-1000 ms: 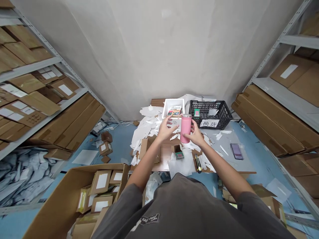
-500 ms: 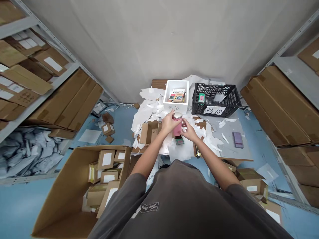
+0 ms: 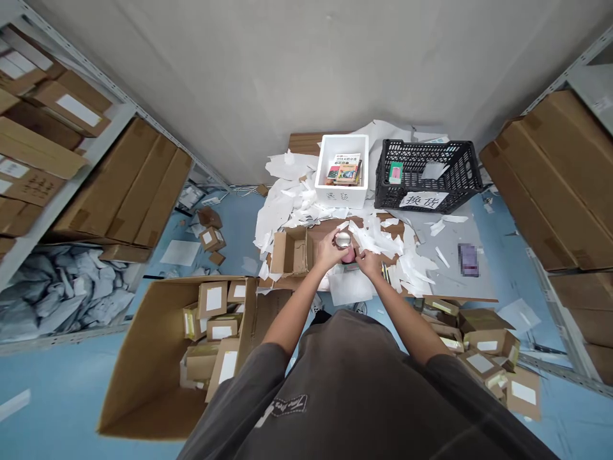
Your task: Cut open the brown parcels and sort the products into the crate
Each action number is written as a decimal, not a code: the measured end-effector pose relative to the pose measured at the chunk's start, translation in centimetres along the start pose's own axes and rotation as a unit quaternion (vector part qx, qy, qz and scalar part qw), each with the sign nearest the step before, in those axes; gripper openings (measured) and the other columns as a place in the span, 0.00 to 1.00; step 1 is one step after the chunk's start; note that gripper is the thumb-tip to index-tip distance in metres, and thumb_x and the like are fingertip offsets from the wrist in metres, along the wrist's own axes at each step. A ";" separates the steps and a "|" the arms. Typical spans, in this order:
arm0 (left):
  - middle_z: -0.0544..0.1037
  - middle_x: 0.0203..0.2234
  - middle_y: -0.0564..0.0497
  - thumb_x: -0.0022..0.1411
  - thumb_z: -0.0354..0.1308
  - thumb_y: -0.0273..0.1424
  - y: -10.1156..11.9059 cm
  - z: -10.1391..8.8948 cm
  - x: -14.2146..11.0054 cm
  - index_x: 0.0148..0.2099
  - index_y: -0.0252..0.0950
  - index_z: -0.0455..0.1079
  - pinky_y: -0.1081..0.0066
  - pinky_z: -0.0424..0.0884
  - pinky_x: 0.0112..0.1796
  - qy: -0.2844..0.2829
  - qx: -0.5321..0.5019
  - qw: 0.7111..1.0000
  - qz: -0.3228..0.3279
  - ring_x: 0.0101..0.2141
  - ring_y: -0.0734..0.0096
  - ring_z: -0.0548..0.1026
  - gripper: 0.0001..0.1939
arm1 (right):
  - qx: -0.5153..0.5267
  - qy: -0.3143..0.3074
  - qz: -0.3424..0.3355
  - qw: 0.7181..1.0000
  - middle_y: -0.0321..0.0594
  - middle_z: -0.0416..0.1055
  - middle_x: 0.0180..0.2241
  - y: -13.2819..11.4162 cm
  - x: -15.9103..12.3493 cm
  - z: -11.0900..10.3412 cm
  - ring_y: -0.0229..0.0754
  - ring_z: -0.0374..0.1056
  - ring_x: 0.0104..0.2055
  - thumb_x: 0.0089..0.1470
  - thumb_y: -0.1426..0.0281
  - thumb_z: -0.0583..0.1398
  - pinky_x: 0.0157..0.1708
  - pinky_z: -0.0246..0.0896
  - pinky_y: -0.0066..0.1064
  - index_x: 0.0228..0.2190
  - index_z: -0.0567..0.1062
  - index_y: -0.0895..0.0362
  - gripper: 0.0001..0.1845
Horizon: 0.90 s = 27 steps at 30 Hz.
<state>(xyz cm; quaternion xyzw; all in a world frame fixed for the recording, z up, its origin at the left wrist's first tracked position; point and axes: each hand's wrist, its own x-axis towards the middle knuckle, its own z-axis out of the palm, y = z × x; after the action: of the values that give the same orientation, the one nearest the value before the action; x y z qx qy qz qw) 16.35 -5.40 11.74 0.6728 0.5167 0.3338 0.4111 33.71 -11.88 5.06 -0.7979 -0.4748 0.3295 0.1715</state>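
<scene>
A pink cylindrical cup with a silver lid (image 3: 344,246) stands low over the wooden table (image 3: 445,291), seen from above. My left hand (image 3: 327,251) is wrapped round its left side. On the cup's right, my right hand (image 3: 369,262) has its fingers pinched against the lower part. Just left of my left hand sits a small open cardboard box (image 3: 290,252). Torn white paper scraps (image 3: 383,239) lie all around the hands.
A white bin (image 3: 342,171) with booklets and a black crate (image 3: 426,176) stand at the table's back. A large open carton of small boxes (image 3: 191,345) sits on the blue floor at left, more small boxes (image 3: 479,348) at right. Shelves with cartons flank both sides.
The pink cup has come down from in front of the bins to just above the table. My left hand, open beside it before, now grips it. The view tilted downward.
</scene>
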 end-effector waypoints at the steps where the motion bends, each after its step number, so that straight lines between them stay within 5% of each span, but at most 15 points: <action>1: 0.82 0.52 0.43 0.49 0.72 0.27 -0.6 0.4 -0.3 0.64 0.36 0.74 0.57 0.79 0.53 -0.006 -0.002 1.000 0.002 0.47 0.57 0.82 0.38 | 0.010 0.010 0.008 1.000 0.45 0.81 0.36 0.2 -0.1 0.0 0.48 0.74 0.41 0.58 0.72 0.62 0.41 0.61 0.32 0.29 0.74 0.55 0.06; 6: 0.77 0.56 0.42 0.48 0.76 0.28 -3.5 3.0 -1.6 0.58 0.38 0.78 0.58 0.78 0.55 -0.013 0.019 0.999 0.023 0.54 0.53 0.79 0.33 | 0.080 0.050 0.029 0.995 0.43 0.80 0.30 1.1 -0.5 0.4 0.48 0.74 0.38 0.53 0.71 0.62 0.40 0.62 0.32 0.23 0.72 0.53 0.08; 12: 0.79 0.52 0.40 0.51 0.76 0.28 -6.2 6.4 -3.0 0.64 0.37 0.75 0.50 0.72 0.60 -0.062 0.132 0.989 -0.005 0.59 0.43 0.75 0.38 | 0.134 0.069 0.016 0.988 0.40 0.77 0.26 2.6 -0.4 1.5 0.49 0.73 0.35 0.51 0.68 0.62 0.38 0.62 0.32 0.20 0.69 0.51 0.10; 15: 0.79 0.56 0.37 0.49 0.78 0.29 -7.4 6.9 -4.1 0.66 0.38 0.74 0.44 0.65 0.66 -0.087 0.147 0.985 -0.006 0.67 0.34 0.66 0.41 | 0.140 0.073 0.011 0.987 0.40 0.76 0.25 3.4 -0.3 2.2 0.48 0.72 0.34 0.54 0.65 0.62 0.38 0.61 0.33 0.19 0.65 0.50 0.15; 18: 0.75 0.63 0.38 0.59 0.74 0.36 -9.1 6.1 -4.9 0.63 0.40 0.76 0.47 0.59 0.70 -0.052 0.093 0.994 0.023 0.70 0.40 0.63 0.30 | 0.144 0.075 0.013 0.987 0.40 0.76 0.26 4.2 -0.1 2.9 0.48 0.71 0.34 0.52 0.66 0.61 0.37 0.61 0.33 0.21 0.65 0.50 0.12; 22: 0.76 0.63 0.38 0.75 0.58 0.41 -11.6 4.9 -4.3 0.63 0.39 0.76 0.50 0.62 0.68 0.020 -0.030 0.989 -0.142 0.65 0.50 0.71 0.21 | 0.151 0.072 0.007 0.986 0.39 0.74 0.27 5.3 0.3 3.8 0.48 0.71 0.35 0.48 0.67 0.60 0.39 0.62 0.35 0.22 0.64 0.49 0.08; 24: 0.79 0.60 0.37 0.74 0.60 0.41 -12.5 4.9 -3.5 0.62 0.37 0.76 0.49 0.67 0.65 -0.007 -0.072 0.971 -0.229 0.61 0.50 0.75 0.21 | 0.161 0.073 0.000 0.984 0.38 0.72 0.27 5.9 0.4 4.2 0.49 0.70 0.35 0.49 0.65 0.60 0.40 0.64 0.37 0.22 0.64 0.49 0.09; 27: 0.81 0.58 0.37 0.65 0.69 0.36 -13.3 5.7 -2.5 0.59 0.35 0.78 0.53 0.73 0.60 -0.090 -0.121 0.960 -0.236 0.57 0.52 0.79 0.21 | 0.201 0.066 -0.007 0.977 0.37 0.72 0.28 6.8 0.4 4.8 0.49 0.71 0.37 0.51 0.59 0.60 0.43 0.68 0.39 0.24 0.64 0.48 0.11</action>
<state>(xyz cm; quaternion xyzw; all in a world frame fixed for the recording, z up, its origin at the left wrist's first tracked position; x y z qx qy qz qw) 15.11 -7.34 -2.77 0.5043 0.5772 0.2259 0.6012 34.95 -15.05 -2.58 -0.7639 -0.3923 0.3633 0.3615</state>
